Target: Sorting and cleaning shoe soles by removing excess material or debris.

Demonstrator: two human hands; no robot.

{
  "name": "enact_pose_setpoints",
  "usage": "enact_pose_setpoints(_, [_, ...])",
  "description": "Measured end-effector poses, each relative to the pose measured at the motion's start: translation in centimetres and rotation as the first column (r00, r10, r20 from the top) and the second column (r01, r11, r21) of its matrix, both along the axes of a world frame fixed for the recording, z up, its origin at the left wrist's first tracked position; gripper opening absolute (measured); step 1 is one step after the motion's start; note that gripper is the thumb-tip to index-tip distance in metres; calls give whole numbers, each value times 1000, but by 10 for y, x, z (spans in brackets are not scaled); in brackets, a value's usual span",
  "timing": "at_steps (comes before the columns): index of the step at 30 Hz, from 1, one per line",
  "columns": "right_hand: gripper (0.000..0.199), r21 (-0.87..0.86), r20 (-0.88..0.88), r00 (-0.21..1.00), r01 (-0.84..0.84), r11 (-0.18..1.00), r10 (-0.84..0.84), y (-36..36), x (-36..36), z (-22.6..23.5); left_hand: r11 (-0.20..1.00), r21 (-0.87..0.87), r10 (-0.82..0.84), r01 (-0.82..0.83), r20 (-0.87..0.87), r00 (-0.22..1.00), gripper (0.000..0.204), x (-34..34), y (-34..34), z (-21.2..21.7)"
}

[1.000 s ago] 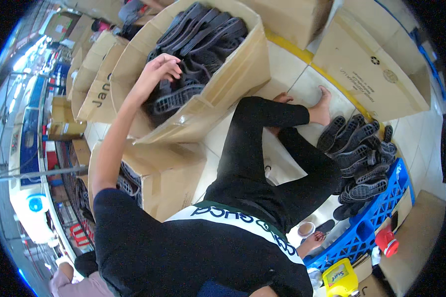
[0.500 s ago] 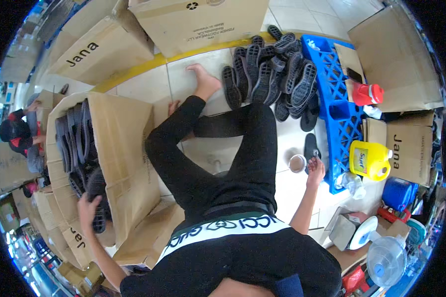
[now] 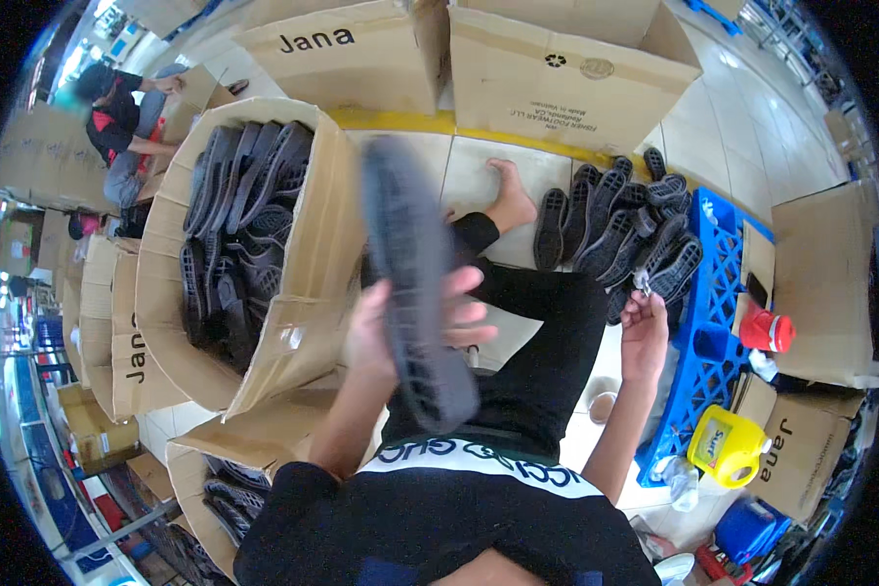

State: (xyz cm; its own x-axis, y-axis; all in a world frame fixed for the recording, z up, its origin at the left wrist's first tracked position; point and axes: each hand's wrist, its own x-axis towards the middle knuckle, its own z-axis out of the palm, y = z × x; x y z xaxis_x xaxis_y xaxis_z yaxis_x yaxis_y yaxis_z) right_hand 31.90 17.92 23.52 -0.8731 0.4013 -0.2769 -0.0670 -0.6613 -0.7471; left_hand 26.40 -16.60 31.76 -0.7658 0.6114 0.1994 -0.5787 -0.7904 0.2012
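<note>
Up from cardboard box (image 3: pixel 314 249), shoe sole (image 3: pixel 415 278) lifted over lap (image 3: pixel 529 391), gripped by left hand (image 3: pixel 369 332), long axis running near-to-far; right hand (image 3: pixel 645 337) well apart to its right, small whitish thing (image 3: pixel 642 281) pinched, kind unclear.

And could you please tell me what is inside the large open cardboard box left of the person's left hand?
The large open box holds dark footwear, packed closely, several pieces on edge. Its bottom and anything beneath the upper pieces are covered, so cannot be seen.
</note>
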Motion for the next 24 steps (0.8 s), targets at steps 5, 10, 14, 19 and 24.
enact_pose_setpoints(5, [21, 45, -57, 981, -184, 982, 186, -73, -14, 98, 970, -235, -47, 61, 65, 997, 96, -10, 44, -14])
enact_pose_setpoints(10, [19, 69, -136, 932, -329, 942, 336, -107, -20, 108, 824, -567, -39, -22, -97, 995, 94, -6, 53, -37])
enact_pose_setpoints(14, [18, 149, -101, 969, -208, 967, 224, -130, -41, 101, 772, -633, -37, -57, -134, 990, 92, 2, 51, -44])
enact_pose_setpoints(19, [19, 144, -119, 981, -135, 980, 152, -138, -49, 95, 763, -641, -16, -83, -147, 989, 90, 7, 52, -47])
enact_pose_setpoints(24, [19, 165, -90, 991, -88, 982, 104, -138, -52, 94, 733, -671, -43, -108, -205, 978, 89, 11, 53, -48])
